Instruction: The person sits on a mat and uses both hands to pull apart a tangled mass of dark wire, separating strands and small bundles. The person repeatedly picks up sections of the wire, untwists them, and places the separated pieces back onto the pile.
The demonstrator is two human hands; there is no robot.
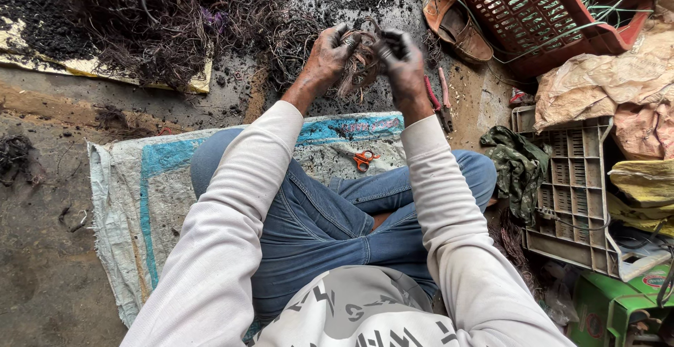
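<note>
Seated on the floor mat (126,199), the person pinches a wire bundle (359,59) between left hand (328,54) and right hand (400,56), seemingly untangling it above the wire heap (175,17); teasing strands apart probably needs a firm, steady pull.

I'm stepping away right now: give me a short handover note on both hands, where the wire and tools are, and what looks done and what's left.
Left hand and right hand: both raised, gripping one small bundle of thin wire between them.
Tools: orange scissors lie on the woven sack in front of the crossed legs; red-handled pliers lie on the ground by the right forearm.
Done: cannot tell; no sorted pile shows.
Left: a big tangled heap of dark wire is spread ahead. A red crate stands at right.
</note>
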